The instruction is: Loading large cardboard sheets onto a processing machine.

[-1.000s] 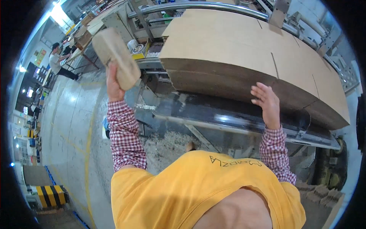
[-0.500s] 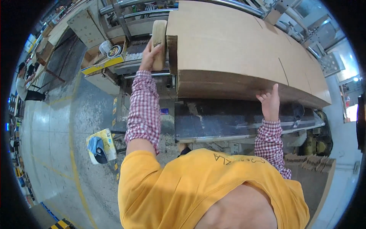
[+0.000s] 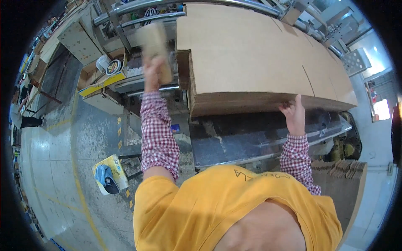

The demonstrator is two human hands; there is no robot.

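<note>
My left hand (image 3: 152,72) is wrapped round a pale wooden block (image 3: 153,41), long and flat, blurred by motion. It is held upright just left of a thick stack of brown cardboard sheets (image 3: 251,58), apart from the stack's left side. At the front edge of that stack is my right hand (image 3: 295,116), thumb stretched up and fingers loosely bent toward the cardboard. No object shows in it; whether the fingertips press on the sheets is hard to tell. The sheets lie flat, with slits cut in their right part.
Below the stack runs a dark machine table (image 3: 234,144). Metal rollers (image 3: 138,6) cross behind. To the left stands an open carton (image 3: 102,81) holding a tape roll (image 3: 113,67). A stool with a blue cloth (image 3: 104,173) is on the floor; more cardboard (image 3: 341,184) stands at lower right.
The wooden block has swung leftward, away from the stack's left side, in my left hand. My right hand stays at the front edge. The view has shifted slightly.
</note>
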